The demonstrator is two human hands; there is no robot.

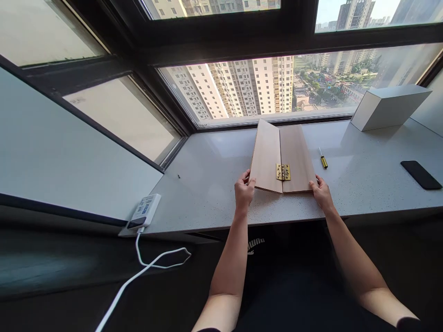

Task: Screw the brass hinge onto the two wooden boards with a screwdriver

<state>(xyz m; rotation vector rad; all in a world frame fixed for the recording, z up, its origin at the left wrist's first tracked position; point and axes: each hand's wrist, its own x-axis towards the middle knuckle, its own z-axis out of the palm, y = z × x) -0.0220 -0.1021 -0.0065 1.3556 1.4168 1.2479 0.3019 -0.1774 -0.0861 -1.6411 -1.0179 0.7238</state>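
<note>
Two thin pale wooden boards lie side by side on the stone sill, the left board (266, 154) and the right board (296, 157) meeting along a centre seam. A brass hinge (283, 172) joins them near their front edge, with its screws looking seated. My left hand (244, 191) grips the outer edge of the left board. My right hand (321, 193) holds the front outer corner of the right board. A yellow-handled screwdriver (323, 159) lies just beyond my right hand, not touching it.
The grey speckled countertop (214, 198) runs under the window. A tiny dark screw (179, 176) lies at its left. A white box (389, 108) stands at the back right, a black phone (421, 174) lies at the right, and a white power strip (144, 211) with a cable (145, 267) sits at the front left.
</note>
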